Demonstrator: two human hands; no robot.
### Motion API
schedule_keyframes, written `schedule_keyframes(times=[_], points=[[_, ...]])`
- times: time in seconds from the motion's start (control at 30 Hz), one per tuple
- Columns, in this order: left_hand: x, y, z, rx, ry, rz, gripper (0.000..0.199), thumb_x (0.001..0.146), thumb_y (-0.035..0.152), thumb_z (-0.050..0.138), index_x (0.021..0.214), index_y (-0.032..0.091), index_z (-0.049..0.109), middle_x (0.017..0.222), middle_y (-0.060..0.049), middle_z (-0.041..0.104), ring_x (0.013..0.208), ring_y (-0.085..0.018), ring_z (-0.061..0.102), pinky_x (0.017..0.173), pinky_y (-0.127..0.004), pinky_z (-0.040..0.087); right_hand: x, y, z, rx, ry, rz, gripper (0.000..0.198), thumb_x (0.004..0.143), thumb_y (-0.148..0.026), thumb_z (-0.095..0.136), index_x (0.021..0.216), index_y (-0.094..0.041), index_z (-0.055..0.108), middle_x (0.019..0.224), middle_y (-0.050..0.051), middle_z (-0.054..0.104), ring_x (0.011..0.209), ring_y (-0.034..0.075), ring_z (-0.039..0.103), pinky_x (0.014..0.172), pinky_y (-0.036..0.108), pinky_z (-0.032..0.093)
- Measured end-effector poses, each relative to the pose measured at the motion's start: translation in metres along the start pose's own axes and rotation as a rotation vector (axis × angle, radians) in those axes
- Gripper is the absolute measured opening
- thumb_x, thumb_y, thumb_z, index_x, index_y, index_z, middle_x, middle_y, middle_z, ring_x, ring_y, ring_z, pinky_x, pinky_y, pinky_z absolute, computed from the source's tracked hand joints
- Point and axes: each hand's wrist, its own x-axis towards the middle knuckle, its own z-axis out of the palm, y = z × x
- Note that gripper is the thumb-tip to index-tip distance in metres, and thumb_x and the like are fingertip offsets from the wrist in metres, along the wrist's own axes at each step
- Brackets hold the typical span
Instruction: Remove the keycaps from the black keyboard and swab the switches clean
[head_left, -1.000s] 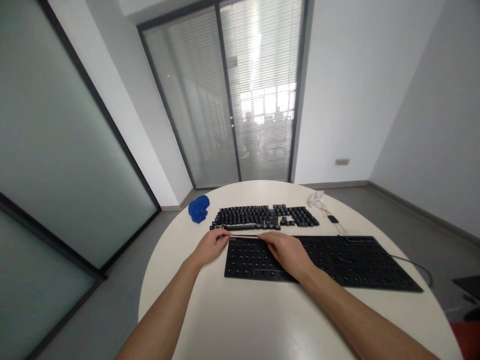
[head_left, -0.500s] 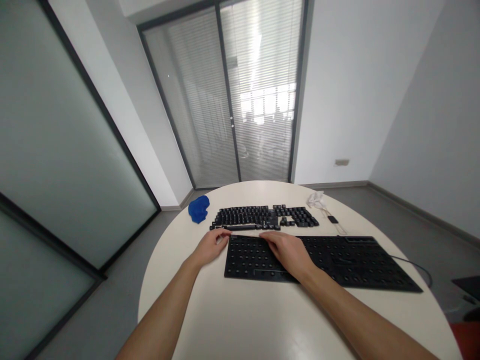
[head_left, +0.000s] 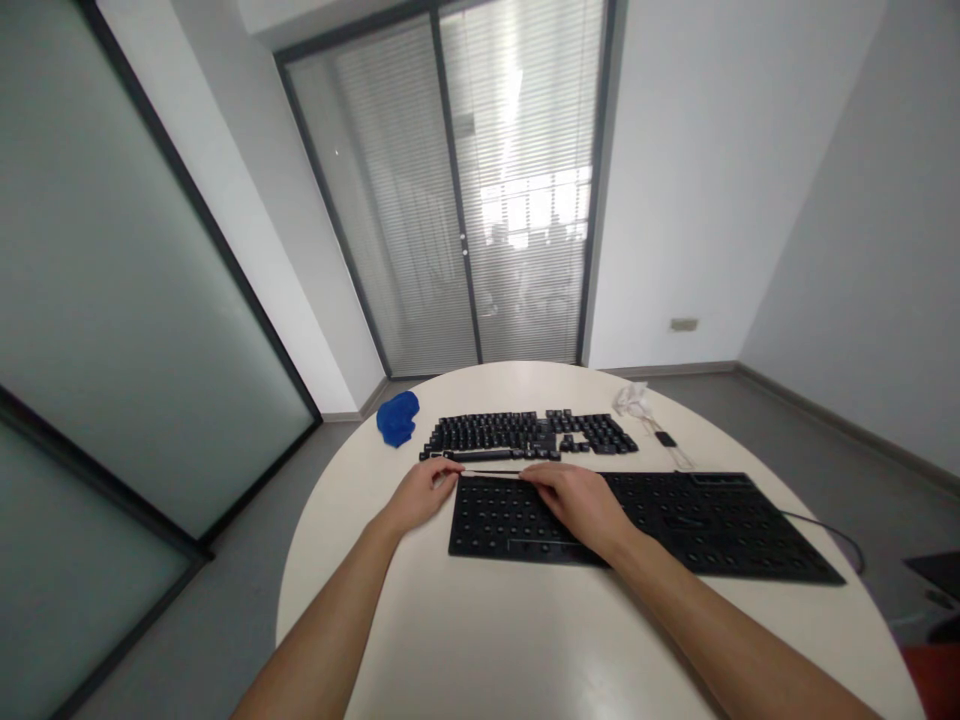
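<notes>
A black keyboard (head_left: 686,525) with its keycaps off lies flat on the table. At its far left corner is my left hand (head_left: 420,495), thumb and forefinger curled together on the edge. My right hand (head_left: 577,500) reaches over the left part of the keyboard, fingers closed on a thin white stick that looks like a cotton swab (head_left: 491,473). The swab points left along the far edge, its white tip close to my left fingertips. Just beyond my hands, loose black keycaps (head_left: 487,432) lie laid out in rows, with a long space bar (head_left: 478,455) in front.
A blue blob of soft putty or cloth (head_left: 397,418) lies at the far left of the round white table (head_left: 465,640). At the far right are a crumpled whitish bag (head_left: 631,400) and a small black object (head_left: 665,438). A cable (head_left: 829,527) runs off the right side.
The swab has moved slightly nearer, from just beyond the keyboard's far edge onto it. My right hand has shifted a little; my left hand stays at the corner.
</notes>
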Motion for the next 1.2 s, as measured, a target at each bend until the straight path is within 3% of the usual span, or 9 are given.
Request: schedule_keyframes(times=[0.4, 1.2], points=[[-0.001, 0.001, 0.000, 0.034, -0.005, -0.020, 0.024, 0.090, 0.026, 0.055, 0.106, 0.020, 0.072, 0.097, -0.005, 0.073, 0.080, -0.019, 0.064, 0.072, -0.029, 0.048, 0.000, 0.008, -0.007, 0.036, -0.017, 0.032, 0.024, 0.091, -0.018, 0.055, 0.105, -0.025, 0.074, 0.107, 0.002, 0.076, 0.099, 0.023, 0.070, 0.089, 0.037, 0.054], [-0.001, -0.003, 0.002, 0.017, -0.005, -0.013, 0.023, 0.089, 0.025, 0.056, 0.104, 0.020, 0.073, 0.100, -0.006, 0.073, 0.089, -0.020, 0.066, 0.081, -0.030, 0.050, -0.003, 0.018, -0.012, 0.120, -0.061, -0.067, 0.024, 0.091, -0.017, 0.057, 0.104, -0.028, 0.073, 0.107, -0.001, 0.076, 0.098, 0.021, 0.070, 0.091, 0.035, 0.053]])
